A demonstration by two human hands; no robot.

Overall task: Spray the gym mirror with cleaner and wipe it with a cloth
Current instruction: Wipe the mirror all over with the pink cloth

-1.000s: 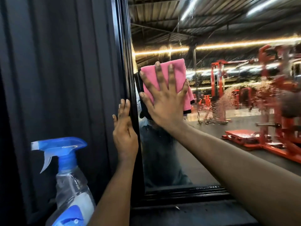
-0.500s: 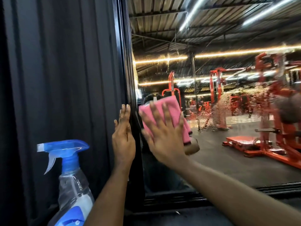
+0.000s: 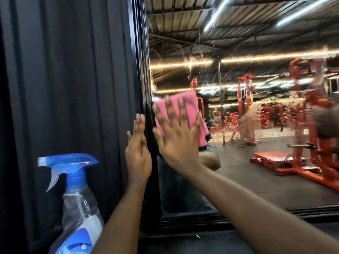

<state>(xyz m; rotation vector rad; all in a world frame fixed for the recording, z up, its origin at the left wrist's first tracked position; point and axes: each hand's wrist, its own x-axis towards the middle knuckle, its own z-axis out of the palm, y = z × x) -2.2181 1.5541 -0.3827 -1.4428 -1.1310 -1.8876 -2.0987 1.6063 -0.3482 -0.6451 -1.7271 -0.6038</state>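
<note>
Mirror (image 3: 256,180) — large, dark-framed, its left frame edge meeting a black curtain (image 3: 64,88). Right hand (image 3: 178,136) lies flat with fingers spread, pressing a pink cloth (image 3: 190,107) onto the glass hard against the left edge, about mid-height. Left hand (image 3: 138,154) is flat too, fingers straight, braced on the frame (image 3: 141,52) just beside the cloth; it holds nothing. Spray bottle (image 3: 77,189), blue trigger head, shows at the lower left, close to the camera; what carries it is out of view.

Progress, as a judgement: spraying looks done — cleaner droplets (image 3: 244,125) speckle the glass right of the cloth and thin streaks hang higher up. Wiping is underway on the left strip only. Left to do: the wet speckled patch in the middle, the streaks above, and the glass toward the right edge.

Against the earlier frames: the cloth was higher on the glass a second ago, dropped lower half a second ago, and now sits between those two heights — up-and-down strokes along the left edge. The left hand has kept its place on the frame.
</note>
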